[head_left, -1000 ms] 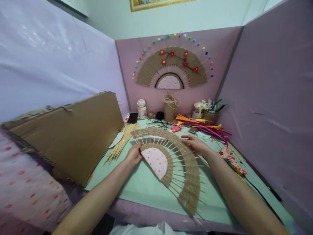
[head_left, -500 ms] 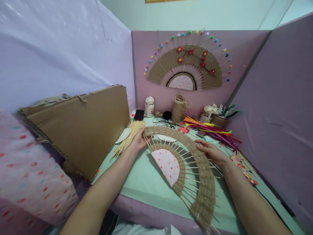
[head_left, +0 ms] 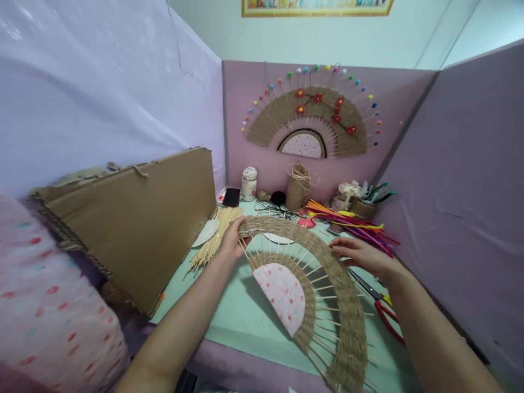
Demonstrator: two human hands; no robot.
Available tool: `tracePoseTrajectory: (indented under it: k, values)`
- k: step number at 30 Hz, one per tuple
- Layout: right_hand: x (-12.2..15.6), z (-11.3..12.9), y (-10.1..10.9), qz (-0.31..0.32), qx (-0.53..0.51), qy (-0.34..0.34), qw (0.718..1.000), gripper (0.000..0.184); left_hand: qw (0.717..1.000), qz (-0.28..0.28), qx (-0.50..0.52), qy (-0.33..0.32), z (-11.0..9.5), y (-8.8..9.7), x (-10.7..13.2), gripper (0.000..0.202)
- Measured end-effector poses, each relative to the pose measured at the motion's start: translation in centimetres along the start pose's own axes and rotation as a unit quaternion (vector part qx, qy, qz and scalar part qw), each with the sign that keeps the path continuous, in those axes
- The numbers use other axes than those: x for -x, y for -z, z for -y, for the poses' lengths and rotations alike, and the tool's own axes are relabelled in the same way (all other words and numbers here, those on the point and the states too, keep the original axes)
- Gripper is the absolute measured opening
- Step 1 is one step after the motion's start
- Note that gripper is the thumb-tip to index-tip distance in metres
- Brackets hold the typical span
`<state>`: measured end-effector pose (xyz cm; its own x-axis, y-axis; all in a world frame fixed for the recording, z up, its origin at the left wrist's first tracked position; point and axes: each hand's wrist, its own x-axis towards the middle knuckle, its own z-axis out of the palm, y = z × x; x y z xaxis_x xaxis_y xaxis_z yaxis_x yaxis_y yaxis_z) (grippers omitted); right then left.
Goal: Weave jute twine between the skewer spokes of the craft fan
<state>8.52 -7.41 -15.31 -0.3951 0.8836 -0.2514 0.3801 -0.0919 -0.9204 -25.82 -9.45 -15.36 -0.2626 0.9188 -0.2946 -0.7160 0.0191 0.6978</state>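
A half-round fan (head_left: 327, 289) woven of jute twine over wooden skewers, with a pink dotted centre, lies tilted on the mint green table (head_left: 233, 305). My left hand (head_left: 231, 240) grips the fan's upper left end, fingers curled round the woven band. My right hand (head_left: 358, 255) rests on the fan's outer band at the right, its fingers bent over the edge.
A finished fan (head_left: 313, 117) with red flowers and coloured pins hangs on the back wall. A large cardboard sheet (head_left: 135, 218) leans at the left, with loose skewers (head_left: 213, 240) beside it. Red-handled scissors (head_left: 379, 303), coloured pipe cleaners (head_left: 352, 221), a twine spool (head_left: 297, 188) and a jar (head_left: 248, 184) stand around.
My left hand has slid from the fan's inner edge up to its outer left end. The fan has turned and lifted a little. Scissors now show under my right wrist.
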Motion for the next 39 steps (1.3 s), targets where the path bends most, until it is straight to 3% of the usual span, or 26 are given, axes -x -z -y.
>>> tracePoseTrajectory:
  k: [3,5,7,9,11,13,15,23,29,39]
  values:
    - [-0.6,2.1,-0.3,-0.057,0.111,0.014,0.992,0.034,1.000,0.001,-0.001,-0.007,-0.5,-0.2,1.0,0.013]
    - [-1.2,4.2,-1.1,-0.157,0.214,0.080,0.961,0.028,1.000,0.009,-0.002,-0.010,-0.6,-0.2,1.4,0.013]
    - [-2.1,6.7,-2.6,-0.215,0.267,0.180,0.922,0.024,1.000,0.028,-0.007,-0.012,-0.6,-0.3,1.7,0.015]
    - [-3.0,9.2,-4.7,-0.221,0.292,0.284,0.886,0.023,0.998,0.062,-0.015,-0.015,-0.6,-0.3,1.9,0.018]
    - [-3.9,11.4,-6.9,-0.180,0.332,0.366,0.851,0.022,0.995,0.099,-0.018,-0.014,-0.6,-0.3,2.1,0.021]
    - [-4.9,12.9,-8.8,-0.154,0.374,0.396,0.825,0.020,0.992,0.128,-0.016,-0.010,-0.6,-0.2,2.2,0.023]
    - [-5.8,13.6,-10.2,-0.147,0.415,0.382,0.813,0.018,0.991,0.135,-0.009,-0.004,-0.6,-0.2,2.2,0.023]
    - [-6.7,13.2,-11.2,-0.107,0.400,0.356,0.838,0.019,0.990,0.141,0.003,0.003,-0.5,0.0,2.3,0.023]
    - [-6.6,13.1,-11.6,-0.125,0.349,0.341,0.864,0.014,0.989,0.146,0.003,0.005,-0.4,-0.1,2.4,0.024]
    - [-6.6,12.4,-12.1,-0.144,0.328,0.362,0.860,0.011,0.988,0.154,0.001,0.012,-0.2,0.1,2.2,0.023]
